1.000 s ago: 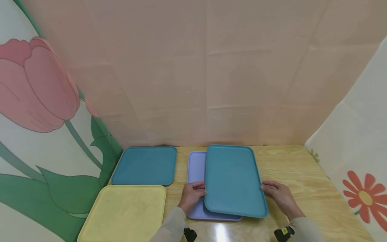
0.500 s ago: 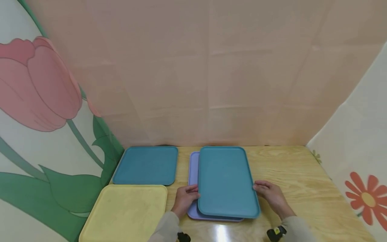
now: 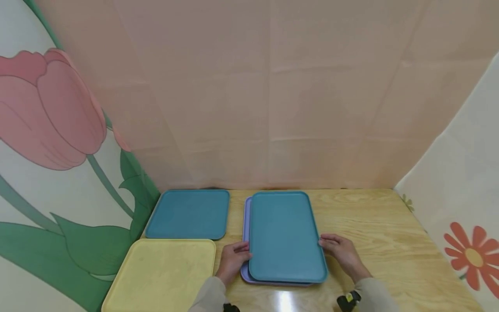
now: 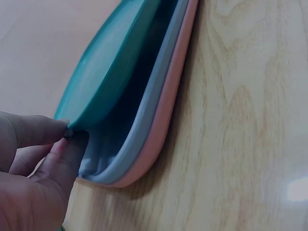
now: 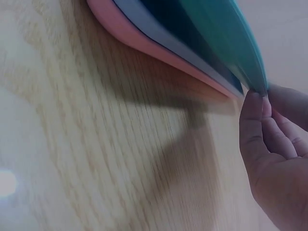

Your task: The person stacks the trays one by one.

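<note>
Between my two hands is a blue-green rectangular tray (image 3: 286,236), held close above a stack. My left hand (image 3: 232,261) pinches its left edge between thumb and fingers; my right hand (image 3: 345,255) pinches the right edge. Under it a purple tray (image 3: 246,223) shows along the left side and front, mostly covered. In the left wrist view the purple tray looks grey-blue (image 4: 137,139), with a pink tray (image 4: 159,137) directly beneath it. A dark gap separates the held tray from that stack in both wrist views.
A darker blue tray (image 3: 189,214) lies at the back left of the wooden table (image 3: 374,225). In front of it lies a yellow tray (image 3: 163,273), close by my left forearm. A pinkish-brown cloth (image 3: 269,95) hangs behind the table; printed flower panels flank it.
Both hands have carried the blue-green tray leftward and slightly lower, so it covers more of the purple tray. The other trays have stayed put.
</note>
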Demonstrator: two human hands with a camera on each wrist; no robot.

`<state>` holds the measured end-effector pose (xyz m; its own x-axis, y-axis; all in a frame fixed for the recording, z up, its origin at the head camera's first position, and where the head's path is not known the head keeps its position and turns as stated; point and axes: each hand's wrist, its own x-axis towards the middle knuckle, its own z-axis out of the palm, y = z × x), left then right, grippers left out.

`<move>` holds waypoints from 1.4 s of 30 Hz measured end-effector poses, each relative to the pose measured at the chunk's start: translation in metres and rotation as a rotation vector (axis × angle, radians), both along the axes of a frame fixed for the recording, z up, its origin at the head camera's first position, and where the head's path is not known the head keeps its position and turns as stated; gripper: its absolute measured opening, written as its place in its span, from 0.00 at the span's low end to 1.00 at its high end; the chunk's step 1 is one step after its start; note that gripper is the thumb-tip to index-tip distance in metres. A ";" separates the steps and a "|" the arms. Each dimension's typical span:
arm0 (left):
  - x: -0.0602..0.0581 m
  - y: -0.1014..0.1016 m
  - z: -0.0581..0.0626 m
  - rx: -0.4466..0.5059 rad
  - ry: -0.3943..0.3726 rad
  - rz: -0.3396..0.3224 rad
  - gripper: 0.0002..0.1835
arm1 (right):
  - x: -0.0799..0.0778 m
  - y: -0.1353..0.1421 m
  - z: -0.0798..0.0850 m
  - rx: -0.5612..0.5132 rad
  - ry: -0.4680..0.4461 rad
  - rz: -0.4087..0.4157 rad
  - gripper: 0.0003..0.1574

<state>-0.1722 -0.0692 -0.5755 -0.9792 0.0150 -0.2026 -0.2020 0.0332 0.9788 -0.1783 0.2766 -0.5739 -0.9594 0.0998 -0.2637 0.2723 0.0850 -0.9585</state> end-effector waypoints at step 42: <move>0.007 -0.020 -0.013 -0.108 0.088 0.063 0.19 | -0.008 -0.021 -0.019 0.210 -0.056 0.007 0.25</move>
